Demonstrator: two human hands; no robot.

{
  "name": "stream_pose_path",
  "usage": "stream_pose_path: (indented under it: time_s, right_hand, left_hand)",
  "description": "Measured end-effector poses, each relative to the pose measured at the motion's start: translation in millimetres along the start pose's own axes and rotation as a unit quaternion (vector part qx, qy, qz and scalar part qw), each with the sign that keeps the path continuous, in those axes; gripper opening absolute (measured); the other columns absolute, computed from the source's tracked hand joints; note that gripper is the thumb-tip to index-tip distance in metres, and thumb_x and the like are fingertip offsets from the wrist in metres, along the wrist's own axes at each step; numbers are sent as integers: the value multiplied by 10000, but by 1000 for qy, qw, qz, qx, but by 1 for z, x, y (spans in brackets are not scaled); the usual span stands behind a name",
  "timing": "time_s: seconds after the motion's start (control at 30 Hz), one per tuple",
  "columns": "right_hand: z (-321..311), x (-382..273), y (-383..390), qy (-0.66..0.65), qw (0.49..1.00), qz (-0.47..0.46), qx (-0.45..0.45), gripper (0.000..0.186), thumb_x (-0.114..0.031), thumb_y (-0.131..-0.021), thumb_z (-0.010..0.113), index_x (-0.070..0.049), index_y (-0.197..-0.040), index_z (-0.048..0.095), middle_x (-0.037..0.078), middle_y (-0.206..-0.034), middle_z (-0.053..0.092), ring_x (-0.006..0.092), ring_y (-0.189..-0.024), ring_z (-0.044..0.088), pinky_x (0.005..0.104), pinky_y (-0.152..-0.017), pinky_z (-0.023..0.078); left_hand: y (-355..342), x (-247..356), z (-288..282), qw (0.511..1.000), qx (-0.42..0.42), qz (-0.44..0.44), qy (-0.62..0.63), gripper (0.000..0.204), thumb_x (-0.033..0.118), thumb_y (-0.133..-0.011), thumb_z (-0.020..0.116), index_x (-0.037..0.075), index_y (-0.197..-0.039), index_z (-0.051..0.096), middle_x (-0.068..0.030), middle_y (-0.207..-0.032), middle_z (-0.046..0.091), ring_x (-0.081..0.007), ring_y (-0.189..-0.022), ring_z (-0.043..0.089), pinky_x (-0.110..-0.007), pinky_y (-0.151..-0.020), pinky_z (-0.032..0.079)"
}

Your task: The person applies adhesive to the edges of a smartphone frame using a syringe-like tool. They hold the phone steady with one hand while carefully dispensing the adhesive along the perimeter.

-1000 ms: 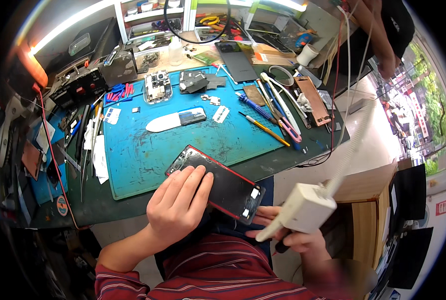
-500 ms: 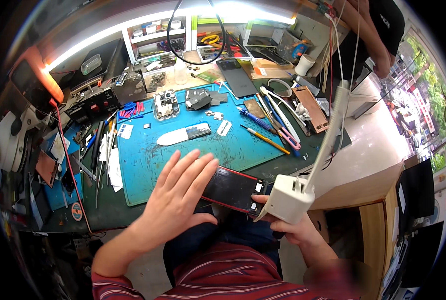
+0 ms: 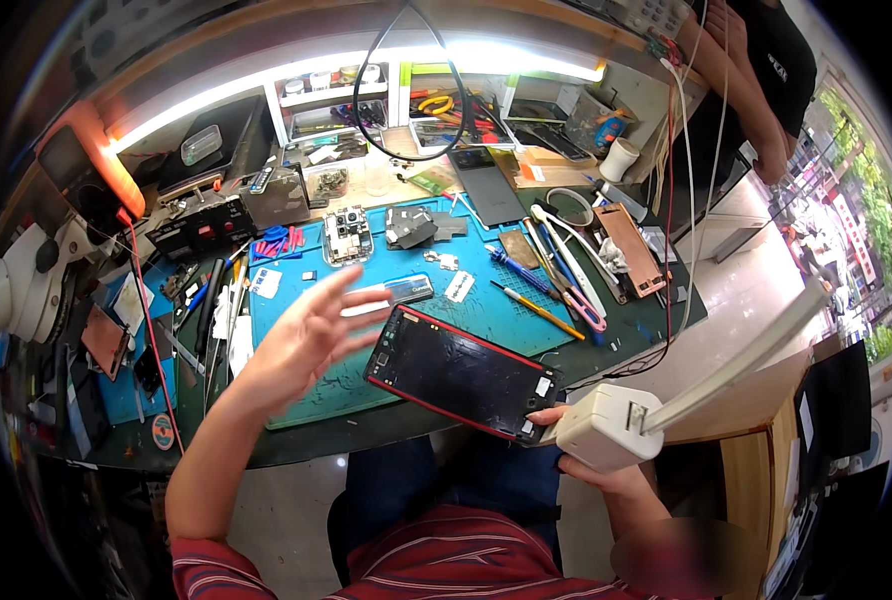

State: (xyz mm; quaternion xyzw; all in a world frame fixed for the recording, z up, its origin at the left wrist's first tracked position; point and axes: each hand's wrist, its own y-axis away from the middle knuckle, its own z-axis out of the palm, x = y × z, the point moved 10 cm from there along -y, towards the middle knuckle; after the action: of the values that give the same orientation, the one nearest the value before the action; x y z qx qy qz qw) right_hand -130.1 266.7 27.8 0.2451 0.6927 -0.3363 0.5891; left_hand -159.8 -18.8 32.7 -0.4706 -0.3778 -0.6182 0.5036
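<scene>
My right hand grips an opened phone frame at its right end. The frame is black with red edging, tilted over the mat's near edge. A white block with slots and a thick white cable covers part of that hand; whether the hand holds it, I cannot tell. My left hand, slightly blurred, is raised with fingers spread and empty, by the frame's left end. Beyond its fingers lies a small oblong device, partly hidden. A phone housing with two camera lenses lies farther back on the mat.
The blue mat also bears a yellow pencil-like tool and small parts. Tweezers, cables and tools crowd both sides. A dark phone lies behind. A black cable loop hangs overhead; another person's arm is at the upper right.
My left hand has moved left, away from the phone frame, uncovering its left end. The white block has shifted right and down, its cable leaning farther right. The view has shifted slightly.
</scene>
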Motion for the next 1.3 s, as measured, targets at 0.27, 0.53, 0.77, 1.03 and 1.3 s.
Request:
stream_pose_path:
  time_s: [0.27, 0.53, 0.77, 1.03, 1.3]
  right_hand:
    - [45, 2, -25, -70, 986, 29, -150, 511, -44, -809, 626, -5, -1317, 585, 161, -1328, 631, 274, -1242, 583, 413, -1133, 367]
    - [71, 21, -27, -217, 951, 75, -206, 595, -79, -780, 684, 5, -1356, 560, 176, -1332, 613, 285, -1270, 556, 417, -1087, 421]
    - [77, 33, -29, -247, 946, 93, -191, 544, -69, -752, 702, 47, -1276, 613, 195, -1267, 639, 311, -1218, 599, 428, -1043, 466]
    - [66, 27, -36, -263, 942, 29, -207, 598, -207, -846, 729, 12, -1370, 544, 233, -1431, 528, 362, -1339, 515, 493, -1117, 384]
    - [-3, -44, -55, -220, 953, -189, 88, 508, -61, -828, 685, -68, -1316, 544, 136, -1090, 649, 330, -1098, 621, 574, -1125, 368]
  left_hand:
    - [82, -75, 78, 961, 59, -4, 269, 969, 248, -875, 797, -1, -1566, 164, -140, -1504, 424, -252, -1384, 443, -425, -1163, 344]
    - [80, -41, 72, 982, 60, 159, 77, 1269, 354, -690, 936, 58, -1585, 87, -193, -1487, 389, -298, -1322, 504, -438, -1054, 479]
    - [92, -46, 48, 978, 29, 199, 60, 1272, 255, -634, 967, 153, -1590, 134, -225, -1473, 410, -311, -1299, 532, -451, -1033, 506]
    - [89, -55, 37, 968, 131, 153, 152, 1224, 321, -649, 951, 158, -1556, 144, -261, -1482, 415, -360, -1332, 509, -502, -1056, 493]
    - [87, -49, 27, 976, 192, 101, 28, 1188, 383, -717, 913, 33, -1546, 137, -228, -1456, 467, -304, -1306, 535, -452, -1073, 472]
